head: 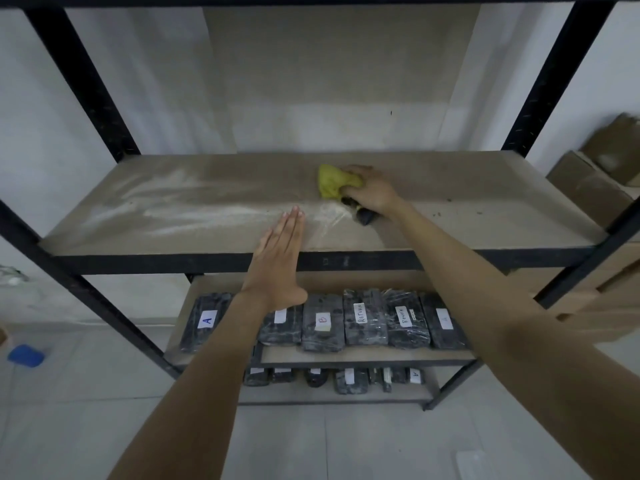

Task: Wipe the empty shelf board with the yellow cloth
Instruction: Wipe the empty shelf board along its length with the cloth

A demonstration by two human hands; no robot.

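Observation:
The empty shelf board is tan and streaked with pale dust on its left half. A crumpled yellow cloth lies on the board right of centre, and my right hand is shut on it, pressing it down. A dark object shows under that hand's wrist; what it is I cannot tell. My left hand is held flat with fingers together, its fingertips over the board's front edge, holding nothing.
Black metal uprights frame the rack. The lower shelf carries several black wrapped packages with white labels. Cardboard boxes stand at the right. A blue object lies on the tiled floor at the left.

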